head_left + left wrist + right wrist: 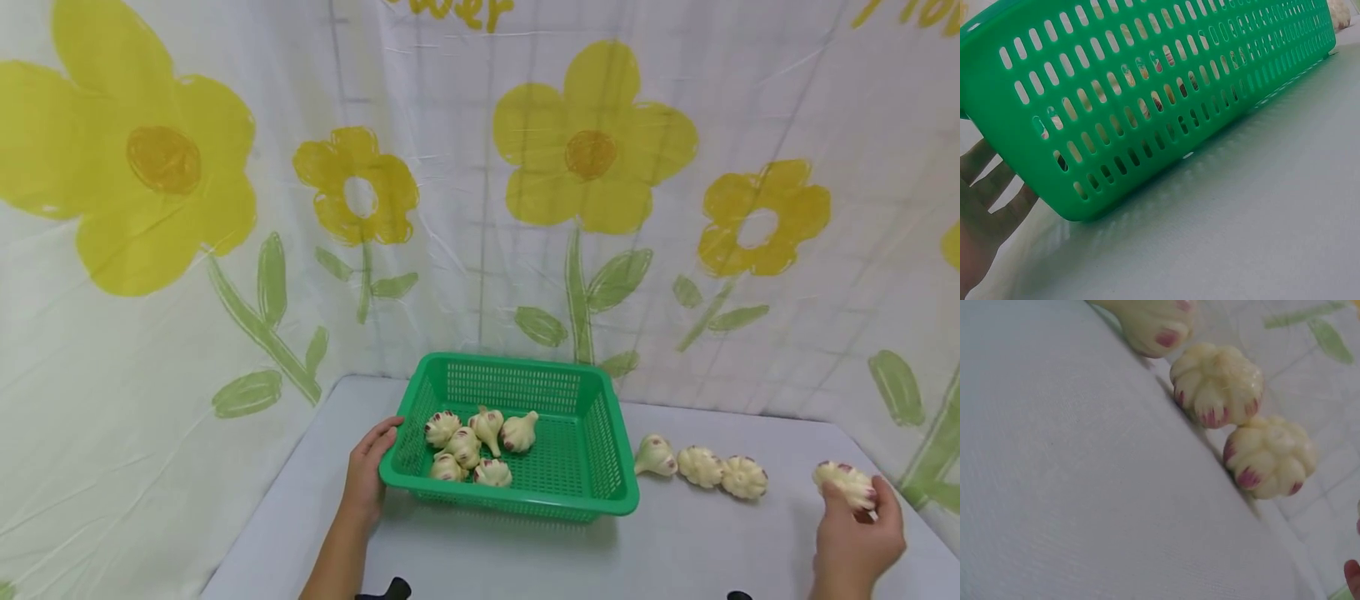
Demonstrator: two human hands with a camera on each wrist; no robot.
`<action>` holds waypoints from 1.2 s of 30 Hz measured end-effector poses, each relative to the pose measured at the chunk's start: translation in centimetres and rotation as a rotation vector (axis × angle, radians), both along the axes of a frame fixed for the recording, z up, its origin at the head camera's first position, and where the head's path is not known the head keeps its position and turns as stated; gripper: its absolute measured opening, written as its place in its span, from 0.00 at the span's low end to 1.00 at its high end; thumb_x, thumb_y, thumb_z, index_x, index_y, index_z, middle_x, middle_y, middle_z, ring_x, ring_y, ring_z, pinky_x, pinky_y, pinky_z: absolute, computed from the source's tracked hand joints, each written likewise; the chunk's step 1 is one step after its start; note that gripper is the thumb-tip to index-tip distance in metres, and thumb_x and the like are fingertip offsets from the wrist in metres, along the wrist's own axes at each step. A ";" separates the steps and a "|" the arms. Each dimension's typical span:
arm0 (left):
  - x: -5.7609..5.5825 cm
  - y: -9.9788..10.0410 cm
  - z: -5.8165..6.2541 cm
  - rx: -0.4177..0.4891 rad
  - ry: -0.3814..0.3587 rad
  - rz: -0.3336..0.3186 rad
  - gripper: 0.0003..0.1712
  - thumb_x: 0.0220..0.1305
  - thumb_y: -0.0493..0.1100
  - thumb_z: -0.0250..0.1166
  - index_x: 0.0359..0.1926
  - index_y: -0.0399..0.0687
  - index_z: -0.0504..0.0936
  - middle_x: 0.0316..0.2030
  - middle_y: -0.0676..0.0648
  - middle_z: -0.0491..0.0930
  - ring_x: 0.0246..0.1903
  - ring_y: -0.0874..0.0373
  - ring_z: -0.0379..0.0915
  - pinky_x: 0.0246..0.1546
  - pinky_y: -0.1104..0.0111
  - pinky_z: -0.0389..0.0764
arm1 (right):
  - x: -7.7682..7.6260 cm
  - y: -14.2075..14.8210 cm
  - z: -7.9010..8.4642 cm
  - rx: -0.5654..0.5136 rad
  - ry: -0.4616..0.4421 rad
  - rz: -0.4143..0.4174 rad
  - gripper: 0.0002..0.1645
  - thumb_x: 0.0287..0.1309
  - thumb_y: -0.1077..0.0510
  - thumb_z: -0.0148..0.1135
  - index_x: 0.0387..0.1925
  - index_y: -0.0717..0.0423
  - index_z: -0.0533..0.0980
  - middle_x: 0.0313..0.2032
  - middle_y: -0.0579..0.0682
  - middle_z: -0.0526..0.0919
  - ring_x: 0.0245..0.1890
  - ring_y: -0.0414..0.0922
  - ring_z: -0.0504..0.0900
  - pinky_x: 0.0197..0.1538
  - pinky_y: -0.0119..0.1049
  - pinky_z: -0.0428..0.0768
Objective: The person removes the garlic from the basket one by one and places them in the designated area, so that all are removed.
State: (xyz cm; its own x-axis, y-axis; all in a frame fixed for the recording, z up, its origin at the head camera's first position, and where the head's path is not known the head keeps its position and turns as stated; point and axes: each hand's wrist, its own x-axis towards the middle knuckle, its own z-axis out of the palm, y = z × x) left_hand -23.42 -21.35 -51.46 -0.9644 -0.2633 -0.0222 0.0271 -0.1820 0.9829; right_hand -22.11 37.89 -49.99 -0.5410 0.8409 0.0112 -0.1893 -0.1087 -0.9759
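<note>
Several cream garlic bulbs (463,447) with purple marks lie in the left part of a green plastic basket (517,497). At the basket's left end is my left hand (367,473), its fingertips touching the outside of the rim. The left wrist view shows its extended fingers (1002,197) against the end wall, under the rim. Out at the far right, my right hand (861,533) pinches a garlic bulb (846,483) between thumb and fingers, raised over the table. Only a fingertip (1353,575) of that hand enters the right wrist view.
Three more garlic bulbs (701,467) lie in a row on the white table (690,542), right of the basket; the right wrist view shows these bulbs (1217,384) close up. A white curtain (450,275) with painted yellow flowers hangs behind. Dark knobs (397,588) show at the bottom edge.
</note>
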 end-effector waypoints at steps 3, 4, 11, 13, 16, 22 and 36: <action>0.0 0.0 0.0 0.004 -0.002 -0.001 0.24 0.71 0.53 0.58 0.61 0.46 0.77 0.61 0.52 0.73 0.59 0.64 0.68 0.52 0.75 0.75 | -0.1 0.2 -0.5 -0.006 -0.037 0.007 0.37 0.54 0.67 0.66 0.66 0.43 0.71 0.43 0.29 0.73 0.36 0.28 0.68 0.31 0.12 0.69; 0.0 0.0 0.0 0.007 -0.001 0.000 0.24 0.71 0.53 0.58 0.61 0.45 0.77 0.60 0.53 0.73 0.59 0.64 0.68 0.51 0.75 0.75 | -0.1 0.3 -0.6 -0.017 -0.046 0.017 0.38 0.55 0.67 0.65 0.66 0.43 0.71 0.43 0.29 0.72 0.37 0.28 0.68 0.32 0.12 0.70; 0.0 0.0 0.0 0.012 0.007 -0.002 0.27 0.71 0.52 0.57 0.62 0.39 0.74 0.57 0.56 0.73 0.58 0.63 0.68 0.50 0.75 0.76 | -0.6 0.6 -1.6 -0.061 -0.111 0.075 0.39 0.55 0.68 0.63 0.68 0.43 0.70 0.46 0.29 0.71 0.42 0.26 0.68 0.35 0.12 0.70; 0.0 0.0 0.0 0.005 0.014 -0.001 0.27 0.72 0.52 0.57 0.62 0.39 0.75 0.58 0.55 0.73 0.58 0.64 0.68 0.50 0.75 0.76 | -0.8 0.7 -2.0 -0.024 -0.158 0.101 0.39 0.57 0.68 0.63 0.69 0.43 0.69 0.51 0.30 0.72 0.46 0.26 0.67 0.39 0.12 0.69; 0.0 0.0 0.0 0.011 0.018 -0.003 0.27 0.71 0.52 0.58 0.62 0.39 0.75 0.58 0.55 0.73 0.57 0.64 0.69 0.50 0.75 0.77 | -1.0 0.7 -2.5 0.079 -0.251 0.120 0.37 0.59 0.64 0.62 0.69 0.42 0.68 0.58 0.33 0.71 0.53 0.28 0.67 0.46 0.11 0.63; -0.1 0.1 0.1 0.026 -0.001 -0.006 0.27 0.71 0.53 0.58 0.63 0.41 0.74 0.58 0.56 0.73 0.58 0.64 0.68 0.50 0.75 0.76 | -1.5 0.5 -2.9 0.250 -0.465 0.178 0.38 0.63 0.57 0.61 0.72 0.38 0.63 0.72 0.42 0.61 0.64 0.30 0.61 0.65 0.23 0.59; -0.1 0.1 0.0 0.033 0.000 -0.001 0.27 0.71 0.52 0.58 0.62 0.40 0.74 0.57 0.56 0.74 0.58 0.63 0.68 0.51 0.75 0.76 | -1.6 -0.2 -1.9 0.290 -0.587 0.277 0.43 0.61 0.49 0.64 0.74 0.48 0.59 0.51 0.44 0.69 0.38 0.27 0.64 0.31 0.15 0.69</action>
State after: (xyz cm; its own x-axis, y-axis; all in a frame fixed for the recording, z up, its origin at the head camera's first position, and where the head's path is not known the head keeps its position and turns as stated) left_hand -23.54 -21.28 -51.43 -0.9647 -0.2617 -0.0305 0.0273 -0.2144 0.9764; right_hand -23.76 37.68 -51.92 -0.7197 0.6791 -0.1449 0.3737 0.2030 -0.9050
